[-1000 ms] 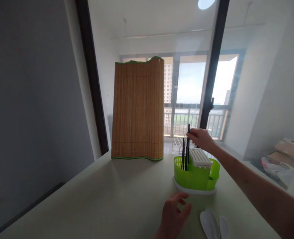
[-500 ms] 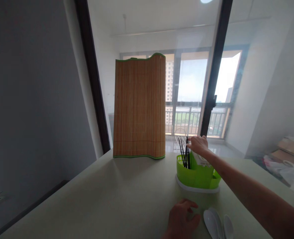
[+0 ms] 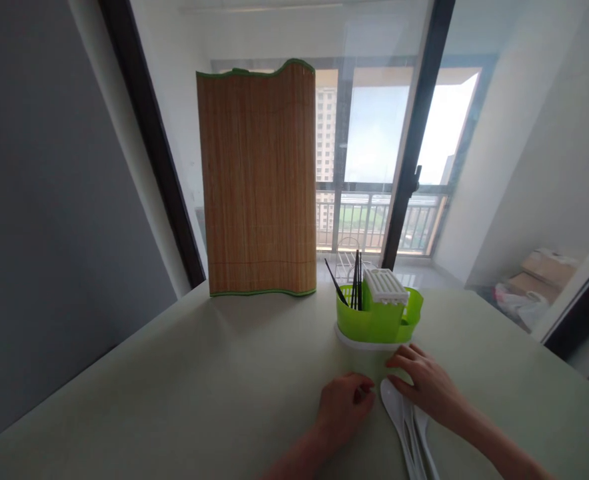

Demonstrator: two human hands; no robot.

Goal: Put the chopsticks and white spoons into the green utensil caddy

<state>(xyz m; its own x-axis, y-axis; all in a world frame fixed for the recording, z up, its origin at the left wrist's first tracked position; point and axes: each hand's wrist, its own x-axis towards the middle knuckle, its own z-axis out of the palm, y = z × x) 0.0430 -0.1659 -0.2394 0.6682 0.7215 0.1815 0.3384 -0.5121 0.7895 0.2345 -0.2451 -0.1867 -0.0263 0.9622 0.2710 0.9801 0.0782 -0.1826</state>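
Observation:
A bright green cutlery caddy [image 3: 385,328] on a white base stands on the table, with several dark chopsticks [image 3: 357,280] leaning in its left compartment. A white slotted piece [image 3: 386,287] sits on its middle. In front of the caddy lie several white spoons [image 3: 397,408], bowls pointing away from me. My right hand [image 3: 419,379] is over the spoons' bowl ends, fingers stretched and apart; whether it touches them is unclear. Just left of the spoons, my left hand [image 3: 345,405] rests near the tabletop, fingers loosely curled with a gap to the thumb, and no object shows in it.
A bamboo mat [image 3: 260,187] with green edging stands upright at the table's far edge. Behind the pale table [image 3: 214,387] are dark-framed glass doors [image 3: 405,180] and a wire rack [image 3: 345,264]. Cardboard boxes [image 3: 544,273] lie beyond on the right.
My right hand has left the chopsticks in the caddy and come back down to the spoons. My left hand's fingers have curled more. The view has tilted downward.

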